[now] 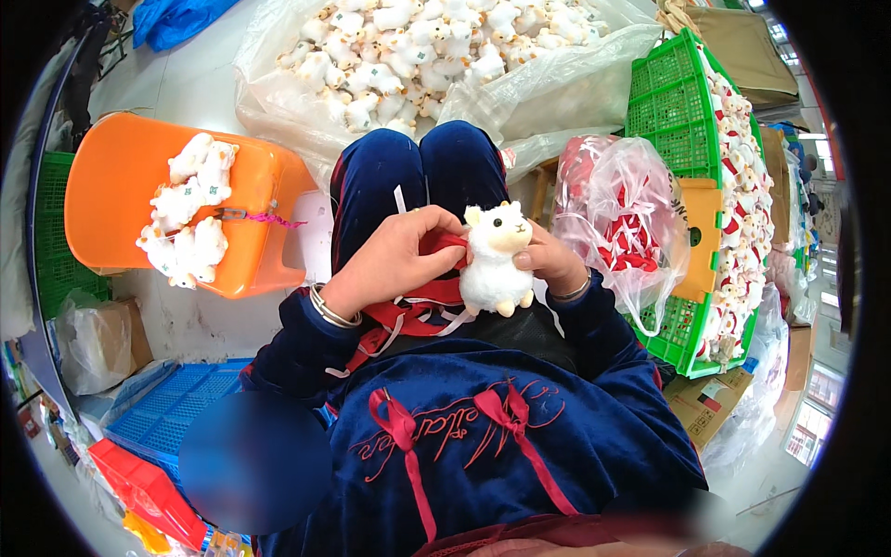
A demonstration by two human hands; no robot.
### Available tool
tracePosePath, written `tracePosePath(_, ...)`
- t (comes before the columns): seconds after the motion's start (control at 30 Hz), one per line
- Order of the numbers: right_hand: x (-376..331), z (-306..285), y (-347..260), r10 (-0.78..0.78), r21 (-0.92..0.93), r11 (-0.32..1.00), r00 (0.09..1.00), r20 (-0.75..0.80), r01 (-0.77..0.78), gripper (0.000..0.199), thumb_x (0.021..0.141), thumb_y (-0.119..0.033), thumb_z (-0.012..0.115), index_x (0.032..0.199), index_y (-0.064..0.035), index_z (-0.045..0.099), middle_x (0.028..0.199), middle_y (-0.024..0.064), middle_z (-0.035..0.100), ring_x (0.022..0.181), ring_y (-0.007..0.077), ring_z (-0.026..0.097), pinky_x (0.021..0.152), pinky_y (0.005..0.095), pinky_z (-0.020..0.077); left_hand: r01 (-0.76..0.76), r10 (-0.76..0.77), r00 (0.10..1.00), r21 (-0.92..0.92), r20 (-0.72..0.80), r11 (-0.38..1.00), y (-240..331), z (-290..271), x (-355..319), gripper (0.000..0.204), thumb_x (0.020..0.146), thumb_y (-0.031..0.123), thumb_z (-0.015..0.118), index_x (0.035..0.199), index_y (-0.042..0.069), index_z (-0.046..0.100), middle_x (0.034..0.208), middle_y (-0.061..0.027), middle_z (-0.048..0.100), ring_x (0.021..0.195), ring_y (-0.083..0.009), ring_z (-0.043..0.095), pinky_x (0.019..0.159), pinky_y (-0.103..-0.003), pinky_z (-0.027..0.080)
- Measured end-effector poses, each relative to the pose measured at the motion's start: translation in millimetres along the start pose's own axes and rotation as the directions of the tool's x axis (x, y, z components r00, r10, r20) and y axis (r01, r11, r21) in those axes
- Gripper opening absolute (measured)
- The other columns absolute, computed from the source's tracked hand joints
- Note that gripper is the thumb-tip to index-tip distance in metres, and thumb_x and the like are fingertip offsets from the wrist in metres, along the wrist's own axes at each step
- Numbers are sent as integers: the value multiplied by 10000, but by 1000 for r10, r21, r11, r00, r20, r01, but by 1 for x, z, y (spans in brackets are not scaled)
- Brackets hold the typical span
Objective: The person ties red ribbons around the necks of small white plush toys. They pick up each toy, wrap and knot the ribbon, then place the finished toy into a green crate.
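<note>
Steadily: plush sheep [496, 278] mid-frame, gripped in my right hand [554, 261]; my left hand [399, 259] pinches red cloth [447, 240] beside it. Best keep sheep upright, cloth untwisted, pinch light.

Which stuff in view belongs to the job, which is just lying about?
Job, apparently:
white plush toy, in the right hand
red cloth, at the left hand
plush toys on the orange chair
bagged plush toys
bagged red pieces
crated plush toys

Apparently lying about:
blue crate
red bin
blue sheeting
</note>
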State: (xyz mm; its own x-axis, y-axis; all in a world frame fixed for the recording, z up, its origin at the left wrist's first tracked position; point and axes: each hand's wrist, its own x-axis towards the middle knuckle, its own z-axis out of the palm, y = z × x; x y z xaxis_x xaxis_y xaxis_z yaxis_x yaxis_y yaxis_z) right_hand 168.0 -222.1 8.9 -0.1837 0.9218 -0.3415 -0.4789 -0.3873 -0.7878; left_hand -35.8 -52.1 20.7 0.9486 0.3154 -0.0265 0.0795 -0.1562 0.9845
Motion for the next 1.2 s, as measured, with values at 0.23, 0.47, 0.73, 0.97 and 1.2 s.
tracePosePath(0.23, 7, 4, -2, -64, 78, 995, 998, 24, 62, 804, 787, -400, 746, 1428, 26, 514, 1296, 112, 648, 1109, 198, 668, 977, 319, 520, 234, -236, 971, 49, 29, 971, 11, -3, -5, 138, 921, 115, 718, 935, -21, 693, 789, -41, 678, 703, -68, 592, 661, -262, 500)
tracePosePath(0.47, 6, -3, 15, -21, 47, 999, 999, 43, 19, 755, 891, -412, 715, 1462, 22, 483, 1342, 105, 622, 1187, 206, 626, 1033, 336, 480, 105, -110, 986, -47, -127, 993, 3, 18, -7, 135, 920, 70, 650, 992, -25, 713, 776, -43, 685, 713, -74, 601, 657, -292, 505)
tracePosePath(0.73, 18, 14, 6, -83, -172, 982, 996, -27, 77, 640, 1009, -299, 629, 1530, -35, 367, 1382, 90, 565, 1225, 172, 547, 1049, 333, 446, 111, -102, 994, -387, 45, 915, -19, 16, -15, 416, 940, 192, 668, 1275, -46, 603, 1077, -102, 700, 993, -138, 652, 893, -295, 529)
tracePosePath(0.97, 32, 23, 1, -302, -726, 672, 949, -92, 143, 398, 1007, -271, 623, 1299, -3, 581, 1165, 91, 623, 1048, 185, 611, 918, 344, 491, 187, -190, 982, -259, 13, 948, -21, 13, -4, 565, 843, 224, 810, 1307, 0, 579, 1158, -78, 680, 1053, -144, 647, 927, -316, 524)
tracePosePath(1.2, 40, 21, -17, -209, -552, 834, 924, -321, -3, 227, 1002, -145, 541, 1116, 18, 650, 1016, 182, 602, 763, 291, 629, 725, 359, 509, 169, -233, 962, -362, -141, 917, -28, 1, 14, 463, 867, 224, 769, 1239, -13, 626, 1101, -101, 698, 1005, -168, 677, 898, -316, 535)
